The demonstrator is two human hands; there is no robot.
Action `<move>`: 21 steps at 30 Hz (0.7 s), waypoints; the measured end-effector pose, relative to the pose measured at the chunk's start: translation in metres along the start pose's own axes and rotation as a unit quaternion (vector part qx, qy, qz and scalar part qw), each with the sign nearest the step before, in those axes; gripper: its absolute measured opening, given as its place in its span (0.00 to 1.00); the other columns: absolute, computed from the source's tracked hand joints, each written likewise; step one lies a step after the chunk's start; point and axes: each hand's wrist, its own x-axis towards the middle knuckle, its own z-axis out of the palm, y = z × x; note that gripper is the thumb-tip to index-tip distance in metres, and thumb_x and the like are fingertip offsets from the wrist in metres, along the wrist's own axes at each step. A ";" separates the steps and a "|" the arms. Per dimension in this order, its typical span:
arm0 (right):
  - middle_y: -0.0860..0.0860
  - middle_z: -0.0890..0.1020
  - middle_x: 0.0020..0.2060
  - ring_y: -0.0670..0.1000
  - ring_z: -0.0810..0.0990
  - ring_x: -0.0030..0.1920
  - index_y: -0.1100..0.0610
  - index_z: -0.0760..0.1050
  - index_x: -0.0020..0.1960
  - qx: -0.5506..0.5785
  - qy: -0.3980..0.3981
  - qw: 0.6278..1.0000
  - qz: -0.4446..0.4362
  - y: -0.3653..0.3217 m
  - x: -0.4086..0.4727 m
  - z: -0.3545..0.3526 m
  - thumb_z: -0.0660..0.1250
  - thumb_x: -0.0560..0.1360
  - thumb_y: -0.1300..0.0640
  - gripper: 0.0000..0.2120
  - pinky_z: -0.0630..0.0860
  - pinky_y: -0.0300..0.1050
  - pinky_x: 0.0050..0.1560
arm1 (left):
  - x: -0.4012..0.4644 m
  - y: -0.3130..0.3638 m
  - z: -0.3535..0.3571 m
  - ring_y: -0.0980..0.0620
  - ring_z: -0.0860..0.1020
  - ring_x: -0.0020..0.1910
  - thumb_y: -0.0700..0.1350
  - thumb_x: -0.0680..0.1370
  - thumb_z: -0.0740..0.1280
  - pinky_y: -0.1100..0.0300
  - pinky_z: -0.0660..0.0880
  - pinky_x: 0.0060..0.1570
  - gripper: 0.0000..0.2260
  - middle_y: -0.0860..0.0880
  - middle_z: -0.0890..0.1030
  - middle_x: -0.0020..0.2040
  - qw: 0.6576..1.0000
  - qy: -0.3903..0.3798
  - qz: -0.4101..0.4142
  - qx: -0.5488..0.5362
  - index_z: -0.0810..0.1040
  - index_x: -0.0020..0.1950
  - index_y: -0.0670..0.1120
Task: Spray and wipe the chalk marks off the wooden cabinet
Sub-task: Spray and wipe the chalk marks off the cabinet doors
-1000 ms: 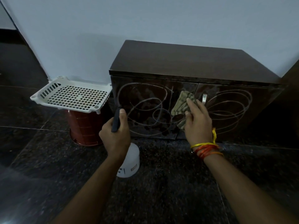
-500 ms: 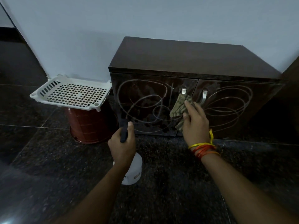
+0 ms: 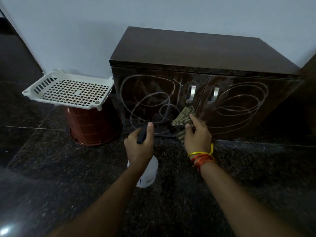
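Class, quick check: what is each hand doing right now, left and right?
Left hand: grips the spray bottle by its black top.
Right hand: holds the cloth against the cabinet door.

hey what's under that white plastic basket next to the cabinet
The white basket sits on an upturned reddish-brown bucket, which stands on the dark floor. The bucket's top end is covered by the basket, so how they meet cannot be seen.
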 end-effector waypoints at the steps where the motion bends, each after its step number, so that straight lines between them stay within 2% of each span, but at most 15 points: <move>1: 0.55 0.74 0.67 0.55 0.72 0.67 0.57 0.72 0.68 0.009 0.010 0.999 0.034 0.004 0.000 0.001 0.62 0.79 0.60 0.18 0.66 0.41 0.64 | 0.000 -0.001 0.002 0.35 0.68 0.27 0.52 0.81 0.66 0.46 0.66 0.27 0.24 0.35 0.68 0.27 1.000 -0.007 0.003 -0.006 0.68 0.32 0.36; 3: 0.54 0.75 0.66 0.56 0.72 0.66 0.56 0.72 0.68 0.022 0.030 0.993 0.108 0.013 -0.001 0.000 0.62 0.79 0.58 0.17 0.68 0.44 0.64 | -0.001 -0.004 0.006 0.38 0.67 0.26 0.54 0.81 0.65 0.48 0.66 0.27 0.26 0.37 0.67 0.26 1.000 -0.024 0.006 -0.001 0.68 0.32 0.36; 7: 0.54 0.76 0.65 0.57 0.74 0.64 0.55 0.73 0.68 0.069 0.058 0.976 0.199 0.030 0.004 -0.002 0.62 0.80 0.56 0.17 0.70 0.47 0.65 | -0.003 -0.010 0.016 0.52 0.64 0.23 0.56 0.80 0.65 0.57 0.62 0.26 0.25 0.48 0.65 0.24 0.999 -0.044 0.012 0.021 0.65 0.29 0.43; 11: 0.54 0.79 0.60 0.58 0.79 0.57 0.52 0.74 0.66 0.125 0.071 0.959 0.244 0.037 0.007 -0.003 0.62 0.79 0.54 0.16 0.77 0.54 0.59 | -0.004 -0.011 0.025 0.53 0.62 0.23 0.56 0.81 0.65 0.57 0.61 0.27 0.24 0.49 0.64 0.24 0.997 -0.068 0.012 0.028 0.65 0.30 0.44; 13: 0.55 0.81 0.57 0.56 0.80 0.52 0.52 0.76 0.64 0.139 0.085 0.953 0.255 0.041 0.009 -0.003 0.62 0.79 0.55 0.15 0.79 0.49 0.54 | -0.005 -0.010 0.027 0.52 0.63 0.23 0.57 0.80 0.64 0.57 0.61 0.27 0.24 0.49 0.64 0.24 0.997 -0.078 0.014 0.018 0.65 0.30 0.44; 14: 0.55 0.82 0.53 0.54 0.81 0.46 0.52 0.77 0.64 0.151 0.095 0.949 0.258 0.043 0.011 -0.003 0.62 0.79 0.56 0.14 0.79 0.43 0.47 | -0.006 -0.009 0.028 0.51 0.63 0.23 0.57 0.80 0.64 0.55 0.62 0.27 0.25 0.48 0.65 0.24 0.996 -0.083 0.015 0.015 0.66 0.31 0.42; 16: 0.52 0.82 0.43 0.47 0.78 0.33 0.54 0.78 0.62 0.171 0.111 0.941 0.271 0.047 0.013 -0.003 0.62 0.79 0.57 0.13 0.73 0.30 0.29 | -0.007 -0.011 0.031 0.45 0.64 0.24 0.57 0.80 0.64 0.50 0.63 0.28 0.27 0.41 0.66 0.26 0.995 -0.092 0.011 0.018 0.67 0.32 0.37; 17: 0.52 0.81 0.40 0.45 0.76 0.30 0.54 0.78 0.61 0.173 0.112 0.938 0.277 0.047 0.014 -0.002 0.63 0.79 0.57 0.13 0.70 0.29 0.26 | -0.007 -0.012 0.033 0.41 0.65 0.25 0.56 0.81 0.65 0.49 0.64 0.28 0.27 0.38 0.66 0.27 0.995 -0.096 0.008 0.020 0.68 0.33 0.35; 18: 0.53 0.82 0.42 0.46 0.77 0.32 0.55 0.79 0.61 0.174 0.108 0.937 0.282 0.047 0.013 -0.002 0.63 0.78 0.56 0.13 0.72 0.31 0.28 | -0.007 -0.013 0.034 0.39 0.65 0.26 0.55 0.81 0.65 0.49 0.64 0.28 0.27 0.38 0.66 0.27 0.995 -0.099 0.006 0.024 0.68 0.33 0.35; 19: 0.55 0.83 0.46 0.50 0.79 0.36 0.55 0.78 0.61 0.176 0.102 0.937 0.284 0.047 0.014 -0.001 0.63 0.78 0.56 0.13 0.76 0.35 0.36 | -0.008 -0.014 0.036 0.40 0.65 0.25 0.55 0.81 0.65 0.49 0.64 0.28 0.26 0.39 0.66 0.26 0.994 -0.104 0.005 0.032 0.67 0.33 0.36; 21: 0.58 0.83 0.52 0.57 0.81 0.48 0.55 0.78 0.61 0.172 0.094 0.937 0.289 0.050 0.014 0.002 0.63 0.78 0.56 0.13 0.80 0.49 0.52 | -0.010 -0.016 0.039 0.44 0.65 0.24 0.55 0.81 0.65 0.53 0.62 0.28 0.25 0.42 0.67 0.25 0.992 -0.113 0.009 0.057 0.67 0.30 0.39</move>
